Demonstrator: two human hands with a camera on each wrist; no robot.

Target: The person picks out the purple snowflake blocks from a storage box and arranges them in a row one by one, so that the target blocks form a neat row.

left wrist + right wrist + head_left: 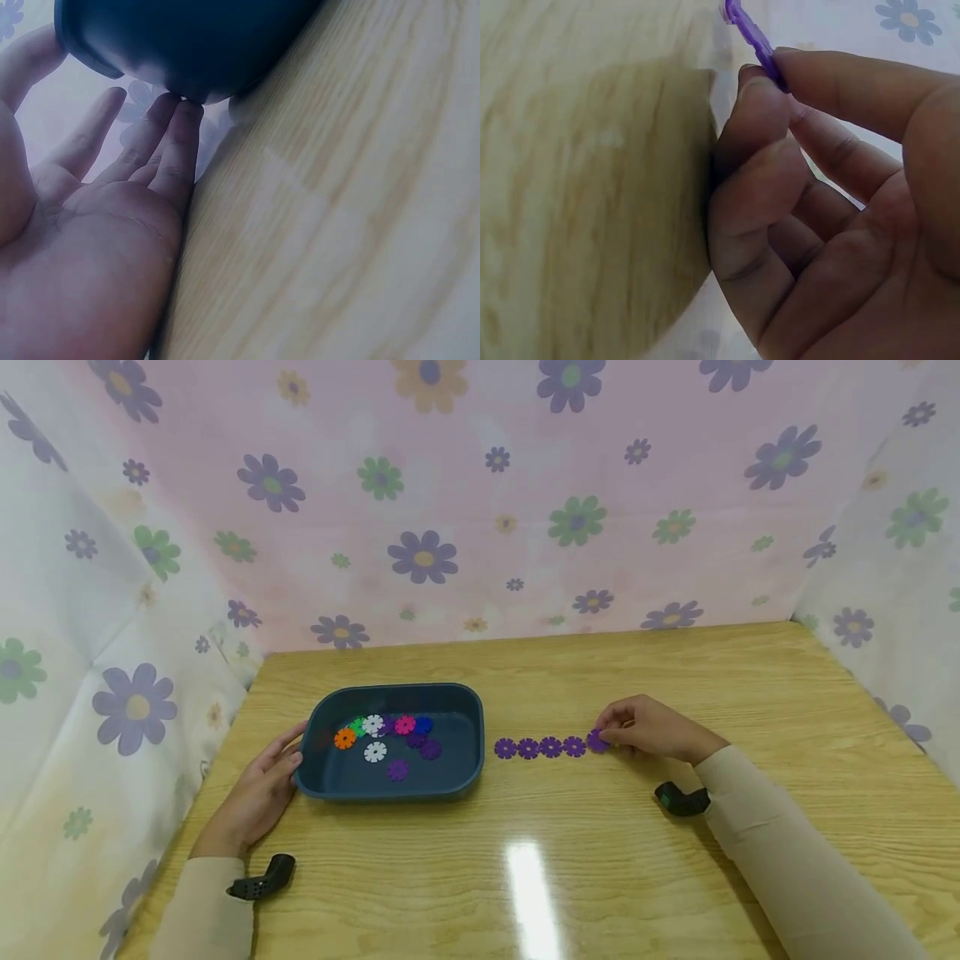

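Head view: purple row part-built, four discs (539,747) laid on the worktop (570,860).
Right hand (651,727) pinches a fifth disc (597,741) at the row's end; left hand (264,789), fingers straight, steadies the tray (390,783), where purple discs remain among the mixed ones (386,737).

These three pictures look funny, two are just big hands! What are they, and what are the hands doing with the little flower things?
All three show one moment. A person wears three cameras: one on the head, one on each wrist. The head picture looks down at a wooden table. The close-up pictures come from the wrists.

The left hand rests straight fingers against the side of a dark blue tray. In the tray lie small plastic snowflake discs in orange, green, white, pink, blue and purple.

Beside the tray lies a row of purple discs. The right hand pinches the end purple disc in its grip, at the row's right end.
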